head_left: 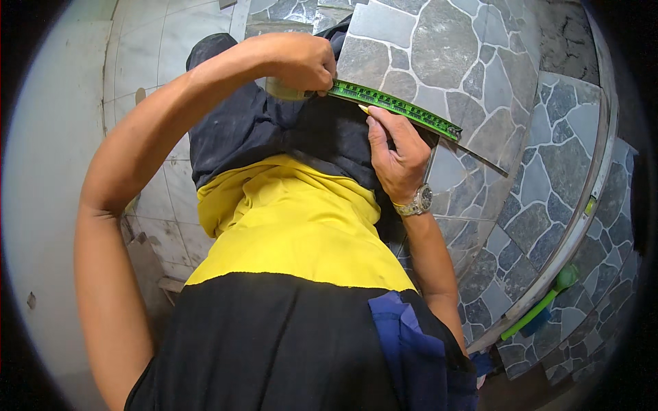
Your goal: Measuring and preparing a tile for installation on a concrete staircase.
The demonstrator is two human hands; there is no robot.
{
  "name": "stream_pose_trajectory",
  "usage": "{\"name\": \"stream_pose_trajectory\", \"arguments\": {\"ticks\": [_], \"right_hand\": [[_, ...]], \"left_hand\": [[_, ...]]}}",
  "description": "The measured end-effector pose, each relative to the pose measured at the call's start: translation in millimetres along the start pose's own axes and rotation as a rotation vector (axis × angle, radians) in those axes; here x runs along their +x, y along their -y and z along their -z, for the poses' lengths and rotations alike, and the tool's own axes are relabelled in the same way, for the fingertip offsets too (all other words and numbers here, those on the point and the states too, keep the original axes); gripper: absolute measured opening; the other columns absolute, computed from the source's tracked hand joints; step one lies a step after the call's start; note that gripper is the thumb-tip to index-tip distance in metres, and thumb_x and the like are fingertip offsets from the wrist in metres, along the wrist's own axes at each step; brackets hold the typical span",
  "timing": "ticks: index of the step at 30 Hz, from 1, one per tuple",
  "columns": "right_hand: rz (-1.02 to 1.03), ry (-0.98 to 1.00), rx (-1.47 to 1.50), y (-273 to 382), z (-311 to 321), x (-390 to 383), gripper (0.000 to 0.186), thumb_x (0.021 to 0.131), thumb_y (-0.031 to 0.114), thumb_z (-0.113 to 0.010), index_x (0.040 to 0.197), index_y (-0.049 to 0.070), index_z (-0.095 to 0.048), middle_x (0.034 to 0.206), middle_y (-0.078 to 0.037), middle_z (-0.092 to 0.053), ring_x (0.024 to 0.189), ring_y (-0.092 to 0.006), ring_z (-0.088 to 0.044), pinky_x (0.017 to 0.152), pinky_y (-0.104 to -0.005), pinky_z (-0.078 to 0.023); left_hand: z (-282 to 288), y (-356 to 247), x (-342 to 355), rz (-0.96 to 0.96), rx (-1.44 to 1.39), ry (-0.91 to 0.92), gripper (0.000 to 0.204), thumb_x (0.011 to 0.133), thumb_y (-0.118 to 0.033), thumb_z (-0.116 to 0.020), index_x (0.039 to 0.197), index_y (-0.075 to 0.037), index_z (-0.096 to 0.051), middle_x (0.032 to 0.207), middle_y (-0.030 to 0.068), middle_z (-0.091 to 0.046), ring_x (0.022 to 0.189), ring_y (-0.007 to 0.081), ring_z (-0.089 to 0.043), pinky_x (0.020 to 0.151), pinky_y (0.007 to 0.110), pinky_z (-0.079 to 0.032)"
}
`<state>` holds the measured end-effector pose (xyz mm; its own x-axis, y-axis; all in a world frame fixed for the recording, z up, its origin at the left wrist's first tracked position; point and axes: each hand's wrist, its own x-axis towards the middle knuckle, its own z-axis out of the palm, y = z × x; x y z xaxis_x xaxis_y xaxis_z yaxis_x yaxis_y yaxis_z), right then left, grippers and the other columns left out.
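Note:
My left hand (308, 65) is closed on the near end of a green tape measure (387, 103), whose blade stretches rightward along the edge of a stone-patterned tile (373, 55). Its far end rests near a thin dark slit in the tile. My right hand (397, 154), with a wristwatch, pinches a short yellow marking stick (365, 109) just below the blade, its tip near the tape. My dark-trousered legs (240, 130) are under the left part of the tile. What lies inside my left fist is partly hidden.
More stone-patterned tiles (562, 164) lie to the right, with a long metal straightedge (600, 164) across them, curved by the lens, and a green long-handled tool (534, 312). Pale square floor tiles (137, 48) and a light wall (48, 205) are at the left.

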<state>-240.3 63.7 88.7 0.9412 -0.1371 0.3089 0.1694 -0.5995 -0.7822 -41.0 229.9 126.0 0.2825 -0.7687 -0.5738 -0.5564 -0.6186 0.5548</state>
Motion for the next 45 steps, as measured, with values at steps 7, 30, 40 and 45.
{"name": "stream_pose_trajectory", "arguments": {"ticks": [7, 30, 40, 45], "right_hand": [[0.046, -0.023, -0.014, -5, -14, 1, 0.023, 0.086, -0.003, -0.073, 0.108, 0.002, -0.073, 0.094, -0.015, -0.073, 0.084, -0.0317, -0.071, 0.076, -0.037, -0.055], [0.056, -0.05, -0.061, -6, -23, 3, 0.021, 0.087, 0.0, -0.072, 0.108, 0.005, -0.073, 0.09, -0.014, -0.071, 0.079, -0.0321, -0.068, 0.073, -0.0386, -0.053], [0.037, -0.043, -0.061, -3, -23, 4, 0.02, 0.088, 0.002, -0.073, 0.108, 0.005, -0.073, 0.093, -0.015, -0.073, 0.083, -0.0322, -0.07, 0.075, -0.038, -0.053], [0.048, -0.044, -0.074, -3, -23, 4, 0.02, 0.088, 0.002, -0.073, 0.107, 0.005, -0.073, 0.093, -0.014, -0.073, 0.082, -0.032, -0.07, 0.075, -0.038, -0.053]], "left_hand": [[-1, 1, 2, 0.02, 0.009, 0.016, 0.034, 0.086, -0.024, -0.065, 0.107, -0.002, -0.079, 0.098, 0.0165, -0.078, 0.082, 0.0278, -0.074, 0.078, 0.038, -0.059], [-6, 6, 7, 0.022, 0.073, -0.006, 0.033, 0.086, -0.026, -0.063, 0.102, -0.003, -0.081, 0.093, 0.014, -0.078, 0.077, 0.0256, -0.074, 0.075, 0.04, -0.059], [-5, 3, 4, 0.035, 0.071, -0.003, 0.033, 0.085, -0.026, -0.063, 0.102, -0.005, -0.081, 0.093, 0.0144, -0.078, 0.077, 0.0259, -0.074, 0.075, 0.04, -0.059], [-4, 0, 3, 0.05, 0.1, 0.006, 0.033, 0.084, -0.026, -0.063, 0.102, -0.005, -0.081, 0.094, 0.0151, -0.078, 0.077, 0.0261, -0.074, 0.076, 0.04, -0.059]]}}
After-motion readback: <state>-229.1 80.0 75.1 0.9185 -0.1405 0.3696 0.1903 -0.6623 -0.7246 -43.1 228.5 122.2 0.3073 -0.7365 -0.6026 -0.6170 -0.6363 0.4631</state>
